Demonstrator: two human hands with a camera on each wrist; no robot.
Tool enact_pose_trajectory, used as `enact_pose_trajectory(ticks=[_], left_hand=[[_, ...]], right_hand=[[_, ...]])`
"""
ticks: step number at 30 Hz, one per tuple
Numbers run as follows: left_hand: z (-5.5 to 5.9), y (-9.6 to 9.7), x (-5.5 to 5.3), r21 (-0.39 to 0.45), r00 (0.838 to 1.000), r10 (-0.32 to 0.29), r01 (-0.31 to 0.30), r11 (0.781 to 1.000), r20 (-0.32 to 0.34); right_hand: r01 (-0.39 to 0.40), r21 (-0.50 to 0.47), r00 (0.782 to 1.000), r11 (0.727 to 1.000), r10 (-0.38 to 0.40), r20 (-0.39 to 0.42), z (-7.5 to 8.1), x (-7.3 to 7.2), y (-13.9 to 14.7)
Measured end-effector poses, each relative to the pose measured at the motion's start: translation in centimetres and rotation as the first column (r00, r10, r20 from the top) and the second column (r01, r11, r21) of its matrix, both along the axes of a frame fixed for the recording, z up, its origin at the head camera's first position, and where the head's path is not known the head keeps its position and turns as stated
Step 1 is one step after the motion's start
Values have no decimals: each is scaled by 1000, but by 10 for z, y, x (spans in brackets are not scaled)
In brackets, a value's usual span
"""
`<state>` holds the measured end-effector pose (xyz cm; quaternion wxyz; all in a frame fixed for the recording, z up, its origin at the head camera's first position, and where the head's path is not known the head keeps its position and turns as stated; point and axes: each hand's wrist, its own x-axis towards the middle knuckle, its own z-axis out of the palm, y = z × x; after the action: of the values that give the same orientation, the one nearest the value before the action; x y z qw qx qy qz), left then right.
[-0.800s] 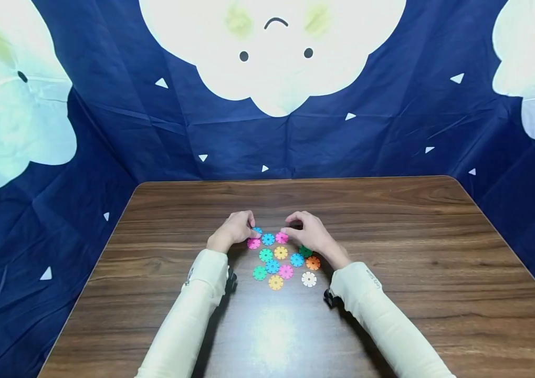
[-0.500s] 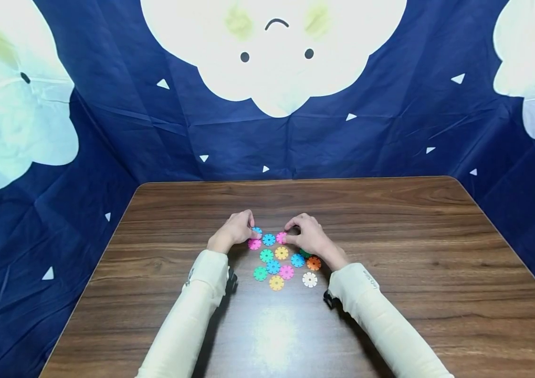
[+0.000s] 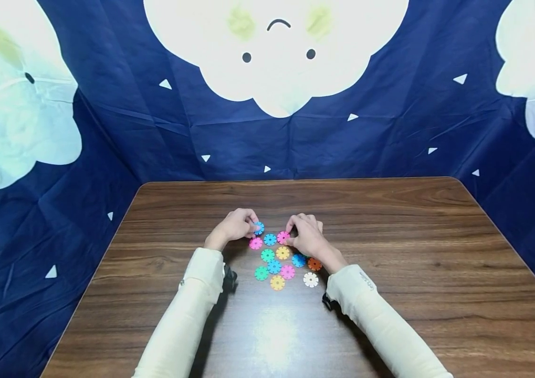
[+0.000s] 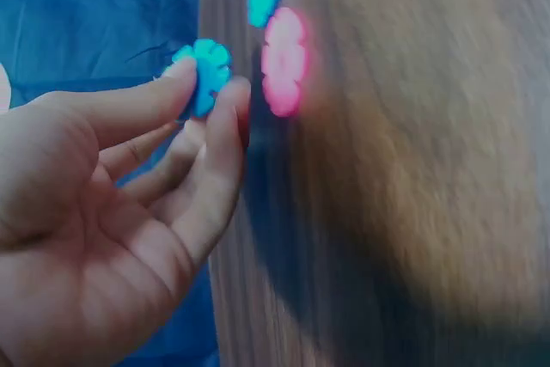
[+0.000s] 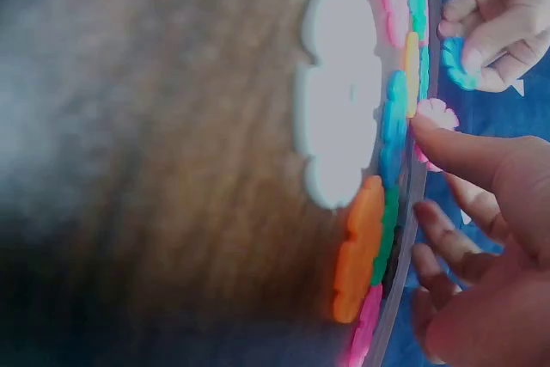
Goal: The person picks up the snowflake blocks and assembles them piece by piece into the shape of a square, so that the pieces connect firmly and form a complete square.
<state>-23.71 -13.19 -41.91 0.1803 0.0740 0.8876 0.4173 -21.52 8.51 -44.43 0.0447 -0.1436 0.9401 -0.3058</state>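
Note:
My left hand (image 3: 236, 226) pinches a blue notched interlocking disc (image 4: 204, 79) between thumb and fingertips, raised off the tabletop in the left wrist view. Just below that hand lies a pink disc (image 3: 255, 243). My right hand (image 3: 308, 236) grips another pink disc (image 5: 437, 118) by its edge, thumb in front and the other fingers behind. Between the two hands a blue disc (image 3: 270, 239) lies flat. Nearer to me are a yellow disc (image 3: 283, 253) and a green disc (image 3: 267, 255). An orange disc (image 3: 314, 263) sits by the right wrist.
Several more discs lie loosely grouped on the wooden table (image 3: 413, 262), among them a white disc (image 3: 311, 279) and a front yellow disc (image 3: 277, 283). A blue curtain (image 3: 243, 142) with cloud shapes surrounds the table's back and sides.
My left hand has lifted the blue disc up and slightly away from the pink one below it. My right hand has closed its fingertips on the other pink disc.

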Motion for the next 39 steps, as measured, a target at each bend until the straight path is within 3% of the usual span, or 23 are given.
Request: enact_pose_trajectory(ticks=[3, 8, 13, 19, 27, 35, 39], left_hand=[[1, 2, 0, 153, 996, 12, -25, 988, 85], [3, 7, 1, 352, 987, -2, -55, 934, 158], [7, 15, 6, 445, 982, -2, -84, 892, 189], [17, 26, 14, 490, 977, 17, -122, 863, 212], [21, 28, 18, 487, 972, 58, -166, 857, 229], [22, 29, 20, 417, 969, 103, -190, 889, 223], [22, 29, 22, 403, 971, 106, -186, 896, 213]], right_hand=[[-1, -72, 1000, 997, -1, -30, 1, 1, 3], [13, -259, 997, 966, -32, -69, 6, 3, 8], [17, -328, 989, 944, -63, -131, 10, 6, 9], [2, -336, 978, 942, -71, -194, 16, 9, 12], [-63, -320, 948, 945, -43, -314, 15, 13, 14], [-67, -222, 917, 973, -28, -398, 17, 18, 12], [-72, -191, 913, 979, -13, -409, 18, 19, 10]])
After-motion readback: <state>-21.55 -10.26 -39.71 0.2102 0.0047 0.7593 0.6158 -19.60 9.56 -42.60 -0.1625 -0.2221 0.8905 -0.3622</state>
